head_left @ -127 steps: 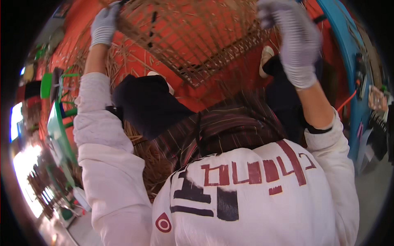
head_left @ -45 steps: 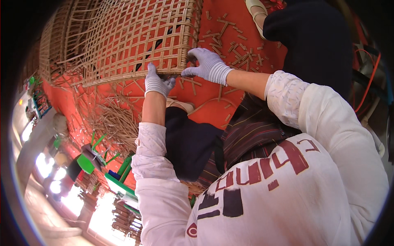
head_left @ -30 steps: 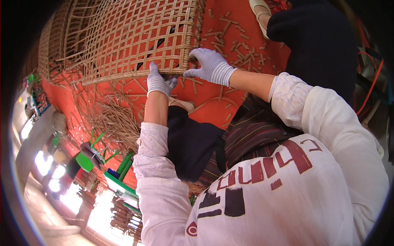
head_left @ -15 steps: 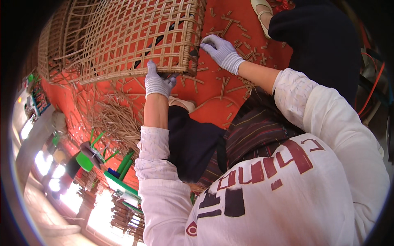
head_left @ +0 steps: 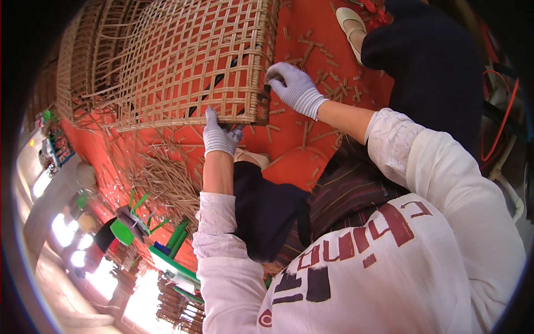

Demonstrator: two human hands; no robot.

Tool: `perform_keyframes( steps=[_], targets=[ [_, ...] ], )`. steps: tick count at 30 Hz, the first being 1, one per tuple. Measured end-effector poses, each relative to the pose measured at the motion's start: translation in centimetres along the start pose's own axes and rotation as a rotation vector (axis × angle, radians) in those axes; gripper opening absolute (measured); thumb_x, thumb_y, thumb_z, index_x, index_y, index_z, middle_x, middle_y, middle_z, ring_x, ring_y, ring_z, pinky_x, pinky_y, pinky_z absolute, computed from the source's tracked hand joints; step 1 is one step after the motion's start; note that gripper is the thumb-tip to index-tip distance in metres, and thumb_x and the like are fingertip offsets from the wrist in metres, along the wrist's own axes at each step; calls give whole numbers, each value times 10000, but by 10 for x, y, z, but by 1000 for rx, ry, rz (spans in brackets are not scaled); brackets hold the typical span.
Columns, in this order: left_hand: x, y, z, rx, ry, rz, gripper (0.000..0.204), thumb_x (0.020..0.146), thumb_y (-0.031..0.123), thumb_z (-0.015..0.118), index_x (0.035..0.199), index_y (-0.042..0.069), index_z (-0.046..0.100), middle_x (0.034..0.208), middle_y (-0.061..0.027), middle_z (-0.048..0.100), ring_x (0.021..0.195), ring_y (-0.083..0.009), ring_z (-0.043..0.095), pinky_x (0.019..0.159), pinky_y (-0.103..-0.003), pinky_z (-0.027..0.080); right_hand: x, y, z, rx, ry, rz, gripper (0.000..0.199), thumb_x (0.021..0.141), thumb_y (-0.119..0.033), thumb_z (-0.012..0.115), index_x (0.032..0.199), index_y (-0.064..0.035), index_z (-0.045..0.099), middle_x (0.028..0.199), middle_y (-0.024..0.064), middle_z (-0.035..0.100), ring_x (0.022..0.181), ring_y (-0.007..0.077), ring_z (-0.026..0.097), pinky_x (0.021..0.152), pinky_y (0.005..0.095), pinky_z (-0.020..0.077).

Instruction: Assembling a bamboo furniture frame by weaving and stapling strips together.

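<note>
A woven rattan panel with an open lattice and a wrapped rim fills the upper left, part of a larger wicker piece. My left hand, in a pale striped knit glove, grips its near rim close to the corner. The thumb lies over the weave; the other fingers curl beneath. At the panel's right side, my gloved right hand is closed, its bent fingertips against the rim just above the corner. Whatever those fingertips pinch is too small to make out. A dark strip shows through the lattice.
Short cut cane pieces litter the red floor covering. A heap of cane strands lies to the left, near a green stool. Another person's pale shoe and dark-clothed leg stand at upper right, with an orange cable beyond.
The panel's near rim and my left hand sit lower in the picture. My right hand has come closer to the panel's right rim, its fingertips now against it.
</note>
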State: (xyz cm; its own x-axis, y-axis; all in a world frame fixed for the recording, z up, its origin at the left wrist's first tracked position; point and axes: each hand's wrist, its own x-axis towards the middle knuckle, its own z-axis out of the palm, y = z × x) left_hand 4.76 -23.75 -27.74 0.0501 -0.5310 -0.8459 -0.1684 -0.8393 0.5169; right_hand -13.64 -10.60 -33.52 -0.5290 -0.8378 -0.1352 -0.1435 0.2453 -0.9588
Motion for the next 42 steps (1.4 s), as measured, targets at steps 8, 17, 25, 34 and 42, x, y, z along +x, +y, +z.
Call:
perform_keyframes(
  steps=[8,17,25,34,42],
  targets=[
    [3,-2,-4,15,21,-22,681,901,617,550,1304,87,408,1163,-170,554,957,-461,644,486,-347,366,14,3,4,117,-80,140,294,897,-121,638,1170,-32,576,1083,134,671,1001,253,654,916,364,509],
    [-1,-1,-8,46,4,-40,676,903,619,545,1303,89,417,1157,-176,576,930,-449,657,488,-342,358,22,6,-7,60,-37,6,220,906,-108,603,1117,-49,611,1076,137,662,984,278,649,888,375,512],
    [4,-6,-11,35,23,-64,655,911,614,533,1320,115,420,1171,-174,593,948,-442,652,488,-343,353,41,10,-5,219,-104,213,389,932,-139,574,1312,-99,507,1266,186,592,1111,288,615,985,381,491],
    [12,-9,-19,59,50,-72,649,916,610,530,1331,123,416,1162,-179,592,922,-431,656,480,-337,350,36,-2,-6,165,-134,143,238,920,-130,578,1145,-61,617,1189,139,634,1087,253,622,975,358,496],
    [18,-11,-30,50,26,-105,658,910,625,529,1320,121,419,1155,-174,586,884,-411,657,478,-342,366,57,19,-14,-5,61,113,317,921,-141,563,1230,-78,590,1209,134,639,1109,270,613,979,371,487]
  ],
)
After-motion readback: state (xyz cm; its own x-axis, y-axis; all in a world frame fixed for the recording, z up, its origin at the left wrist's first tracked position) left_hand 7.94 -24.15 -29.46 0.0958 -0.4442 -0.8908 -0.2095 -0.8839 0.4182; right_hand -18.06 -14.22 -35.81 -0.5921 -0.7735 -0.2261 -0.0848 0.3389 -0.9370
